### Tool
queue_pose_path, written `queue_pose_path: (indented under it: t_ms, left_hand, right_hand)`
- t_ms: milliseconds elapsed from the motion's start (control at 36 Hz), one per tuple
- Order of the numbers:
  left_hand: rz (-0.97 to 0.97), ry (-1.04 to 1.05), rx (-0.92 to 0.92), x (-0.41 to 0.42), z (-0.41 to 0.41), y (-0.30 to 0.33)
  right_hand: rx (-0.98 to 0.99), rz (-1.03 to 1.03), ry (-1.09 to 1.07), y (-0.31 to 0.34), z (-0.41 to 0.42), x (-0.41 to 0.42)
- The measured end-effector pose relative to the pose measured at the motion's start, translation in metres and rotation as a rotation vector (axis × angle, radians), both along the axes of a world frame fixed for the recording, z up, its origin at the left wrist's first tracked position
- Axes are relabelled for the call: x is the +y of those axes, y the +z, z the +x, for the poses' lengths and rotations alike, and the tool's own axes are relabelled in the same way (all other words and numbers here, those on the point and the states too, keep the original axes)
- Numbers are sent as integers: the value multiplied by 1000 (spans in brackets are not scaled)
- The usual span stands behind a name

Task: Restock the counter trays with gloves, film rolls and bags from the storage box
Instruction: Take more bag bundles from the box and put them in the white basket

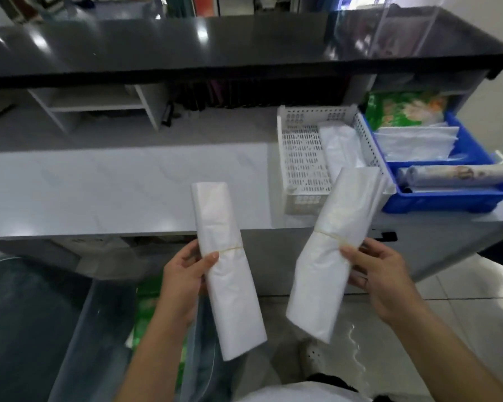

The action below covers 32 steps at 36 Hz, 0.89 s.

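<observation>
Two banded bag bundles: my left hand (183, 274) grasps one (225, 265), my right hand (381, 274) the other (336, 250), short of the white tray (302, 158).

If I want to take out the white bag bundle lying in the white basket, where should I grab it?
Grab the bag bundle around its middle, reaching down from above. It lies flat and long in the white basket, whose walls block the sides, so probably only the top is free.
</observation>
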State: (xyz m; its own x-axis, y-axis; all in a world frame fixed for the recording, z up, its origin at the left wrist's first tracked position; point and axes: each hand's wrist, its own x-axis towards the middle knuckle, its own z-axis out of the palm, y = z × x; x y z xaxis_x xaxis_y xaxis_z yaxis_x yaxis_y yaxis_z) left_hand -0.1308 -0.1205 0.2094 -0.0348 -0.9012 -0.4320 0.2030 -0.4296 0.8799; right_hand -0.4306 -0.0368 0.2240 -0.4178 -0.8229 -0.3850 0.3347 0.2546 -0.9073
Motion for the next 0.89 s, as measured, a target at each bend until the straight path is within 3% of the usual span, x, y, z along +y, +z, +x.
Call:
queue_pose_path:
  t_ms: [333, 611, 889]
  left_hand:
    - [-15, 104, -107, -47, -110, 3]
    - [0, 81, -165, -83, -103, 10]
    - [-8, -14, -138, -164, -102, 5]
  right_hand:
    - [-49, -61, 183, 3, -141, -67]
    - [-76, -58, 252, 11, -153, -157]
    - [73, 86, 419, 22, -148, -277]
